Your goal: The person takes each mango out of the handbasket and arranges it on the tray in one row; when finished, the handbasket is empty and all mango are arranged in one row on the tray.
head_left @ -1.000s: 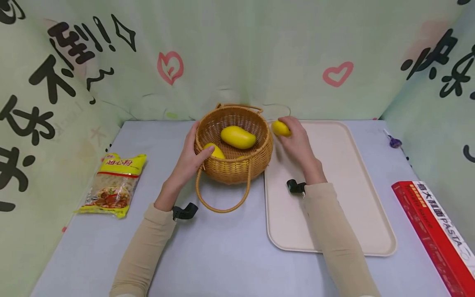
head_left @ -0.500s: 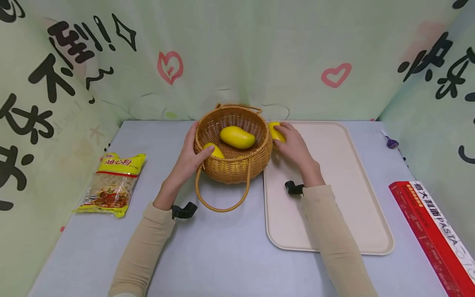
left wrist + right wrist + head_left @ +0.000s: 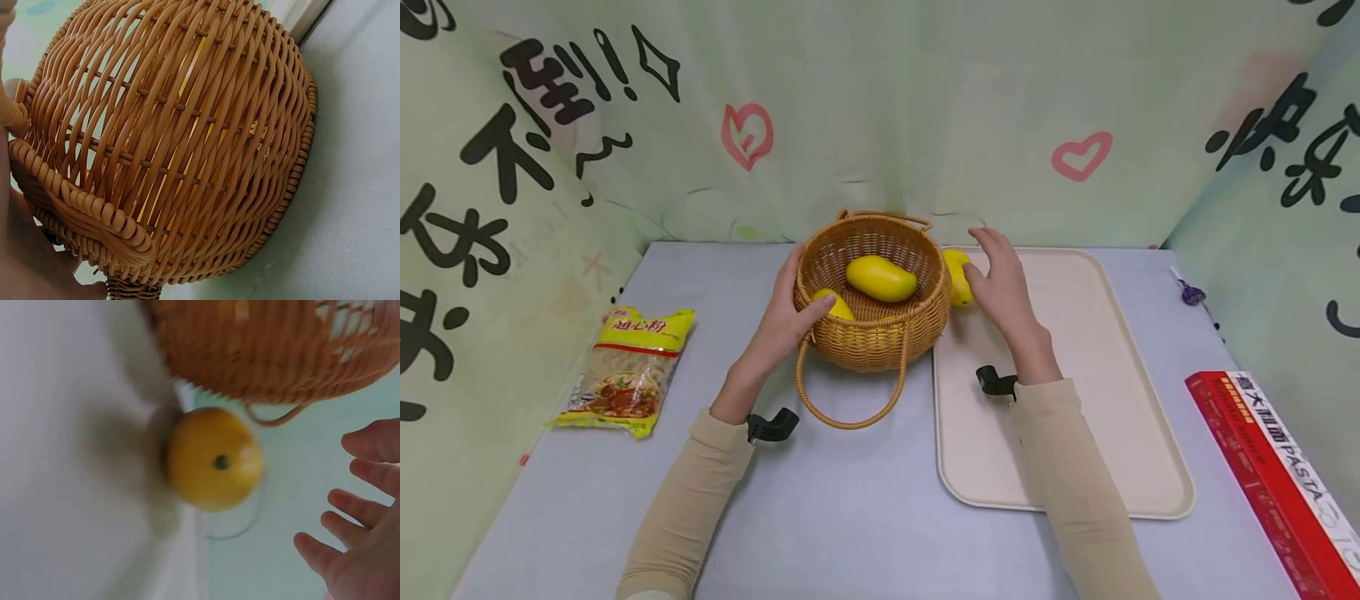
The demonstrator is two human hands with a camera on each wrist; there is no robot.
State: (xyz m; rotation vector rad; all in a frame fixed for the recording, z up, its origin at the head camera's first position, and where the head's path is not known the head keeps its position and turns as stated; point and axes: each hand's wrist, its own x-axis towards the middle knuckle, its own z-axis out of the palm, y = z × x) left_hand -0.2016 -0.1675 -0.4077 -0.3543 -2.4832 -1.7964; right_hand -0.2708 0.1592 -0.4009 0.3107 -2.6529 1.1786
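Mango point(image 3: 958, 283) lies on the tray point(image 3: 1082, 417), between the basket point(image 3: 880, 346) and the right hand point(image 3: 1006, 292), just beside both. Right hand is open, fingers extended and apart from the fruit. Left hand point(image 3: 784, 312) grips the basket's opposite side, thumb over the rim. Mango surface is smooth and yellow, its rounded end marked by one dark green spot. Basket contains two more mangoes point(image 3: 881, 278).

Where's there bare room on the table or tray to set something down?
Free: the tray right of the right sleeve; the table in front of the handle, between the sleeves; and the table between the bag and the left sleeve. Crowded: around the basket, where the left grip holds its side and the right grip is beside the loose mango.
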